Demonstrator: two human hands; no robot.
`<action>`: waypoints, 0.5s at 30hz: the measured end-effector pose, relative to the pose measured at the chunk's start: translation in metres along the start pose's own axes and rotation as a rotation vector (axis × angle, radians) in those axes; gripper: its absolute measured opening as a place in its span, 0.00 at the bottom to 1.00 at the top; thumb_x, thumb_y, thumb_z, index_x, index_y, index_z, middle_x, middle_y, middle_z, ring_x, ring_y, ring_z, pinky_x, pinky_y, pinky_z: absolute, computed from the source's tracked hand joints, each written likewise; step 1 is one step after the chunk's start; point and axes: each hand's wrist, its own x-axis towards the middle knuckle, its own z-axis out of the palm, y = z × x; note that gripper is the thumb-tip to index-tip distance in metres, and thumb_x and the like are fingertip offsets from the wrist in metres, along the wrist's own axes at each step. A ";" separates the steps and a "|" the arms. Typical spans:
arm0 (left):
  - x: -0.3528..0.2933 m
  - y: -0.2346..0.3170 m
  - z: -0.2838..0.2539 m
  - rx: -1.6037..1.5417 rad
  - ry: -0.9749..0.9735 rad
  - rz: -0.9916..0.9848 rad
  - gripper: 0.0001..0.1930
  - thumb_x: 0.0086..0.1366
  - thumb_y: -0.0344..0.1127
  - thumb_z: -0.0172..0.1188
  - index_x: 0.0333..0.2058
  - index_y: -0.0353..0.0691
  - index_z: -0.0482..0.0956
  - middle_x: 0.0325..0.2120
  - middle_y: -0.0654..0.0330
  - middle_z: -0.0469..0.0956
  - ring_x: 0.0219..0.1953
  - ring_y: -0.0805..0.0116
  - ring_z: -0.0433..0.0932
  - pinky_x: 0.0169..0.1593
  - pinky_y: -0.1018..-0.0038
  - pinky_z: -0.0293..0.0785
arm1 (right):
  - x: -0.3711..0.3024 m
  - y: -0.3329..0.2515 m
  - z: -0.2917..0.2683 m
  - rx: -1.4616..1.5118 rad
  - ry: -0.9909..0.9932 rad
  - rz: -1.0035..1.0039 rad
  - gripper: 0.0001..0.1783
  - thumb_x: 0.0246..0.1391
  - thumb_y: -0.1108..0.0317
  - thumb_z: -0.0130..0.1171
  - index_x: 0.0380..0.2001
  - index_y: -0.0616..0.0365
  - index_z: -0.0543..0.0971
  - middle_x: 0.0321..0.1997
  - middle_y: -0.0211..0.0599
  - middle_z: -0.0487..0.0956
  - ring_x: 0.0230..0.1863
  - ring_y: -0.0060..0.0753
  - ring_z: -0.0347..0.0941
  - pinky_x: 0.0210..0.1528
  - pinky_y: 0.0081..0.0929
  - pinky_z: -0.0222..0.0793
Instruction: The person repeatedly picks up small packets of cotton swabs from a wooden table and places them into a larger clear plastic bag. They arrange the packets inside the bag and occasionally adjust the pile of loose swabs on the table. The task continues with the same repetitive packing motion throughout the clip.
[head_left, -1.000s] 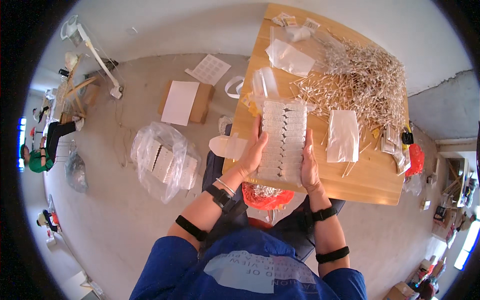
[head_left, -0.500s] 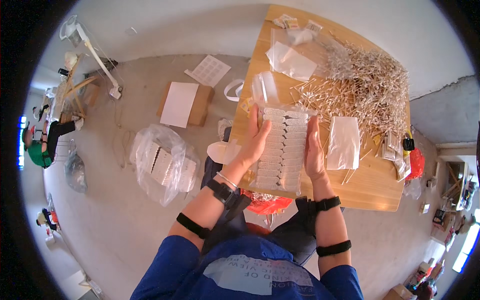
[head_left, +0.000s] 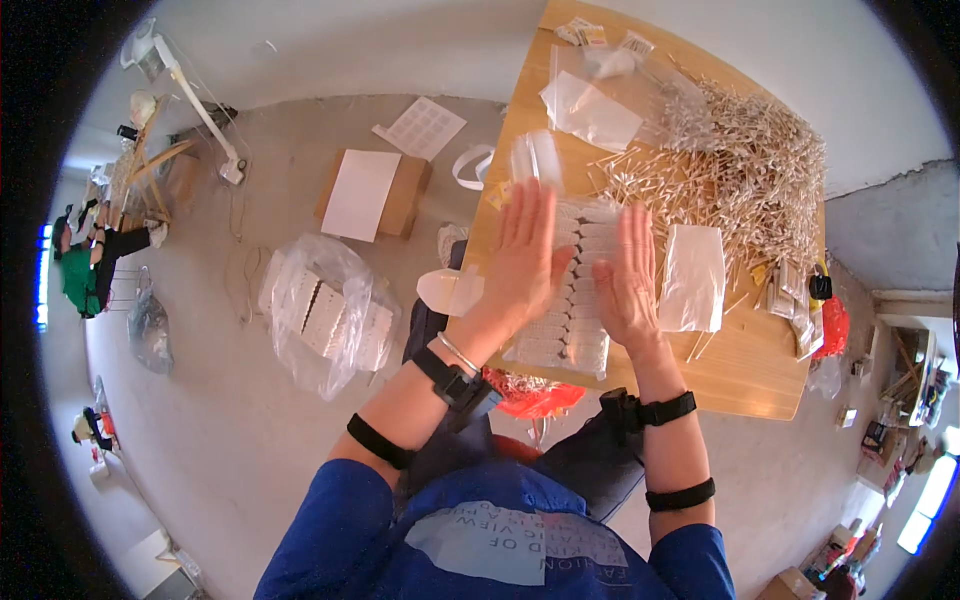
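Observation:
A clear plastic bag packed with two columns of white cotton swab bundles (head_left: 560, 345) lies on the table's near part. My left hand (head_left: 520, 255) is stretched out flat over its left side, fingers together and pointing away from me. Over the right side lies my right hand (head_left: 630, 285), its fingers likewise straight and slightly smeared by motion. Both palms appear to touch the bag or hover just above it; I cannot tell which. Neither hand grips it. To the right rests a flat, translucent bag (head_left: 692, 278). Beyond the left fingertips is another clear bag (head_left: 537, 162).
A large heap of loose cotton swabs (head_left: 755, 165) covers the far right of the wooden table (head_left: 745, 375). On the floor at left are a clear sack of white packs (head_left: 330, 315) and a cardboard box (head_left: 408, 200). A person in green (head_left: 80, 275) sits farther left.
My hands were upright along both sides of the packed bag. Now they are turned palm down over it, and the bag lies flatter on the table.

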 end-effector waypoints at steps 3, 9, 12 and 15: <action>-0.001 -0.001 0.002 0.116 -0.179 0.063 0.35 0.63 0.38 0.50 0.65 0.32 0.47 0.66 0.45 0.48 0.69 0.47 0.44 0.69 0.54 0.40 | 0.003 -0.005 -0.001 -0.204 -0.177 -0.101 0.38 0.62 0.48 0.41 0.66 0.63 0.52 0.72 0.48 0.47 0.73 0.47 0.39 0.72 0.44 0.34; 0.004 -0.004 0.006 0.144 -0.166 0.081 0.35 0.62 0.39 0.49 0.64 0.33 0.50 0.65 0.46 0.50 0.69 0.49 0.45 0.68 0.54 0.41 | 0.010 0.000 0.004 -0.276 -0.221 -0.088 0.37 0.61 0.46 0.40 0.65 0.61 0.55 0.72 0.43 0.47 0.73 0.43 0.39 0.72 0.43 0.36; 0.001 -0.011 0.013 0.097 -0.153 0.069 0.34 0.66 0.45 0.45 0.65 0.34 0.48 0.66 0.47 0.48 0.70 0.51 0.43 0.69 0.55 0.39 | 0.008 0.001 0.005 -0.260 -0.235 -0.069 0.37 0.63 0.46 0.39 0.66 0.60 0.53 0.73 0.44 0.46 0.74 0.44 0.37 0.72 0.41 0.33; -0.013 -0.031 0.017 -0.528 0.033 -0.085 0.35 0.70 0.53 0.39 0.66 0.35 0.44 0.68 0.51 0.44 0.70 0.56 0.41 0.69 0.61 0.37 | -0.003 0.021 0.007 0.375 -0.031 0.004 0.38 0.64 0.44 0.34 0.68 0.59 0.49 0.74 0.44 0.43 0.74 0.43 0.34 0.72 0.38 0.29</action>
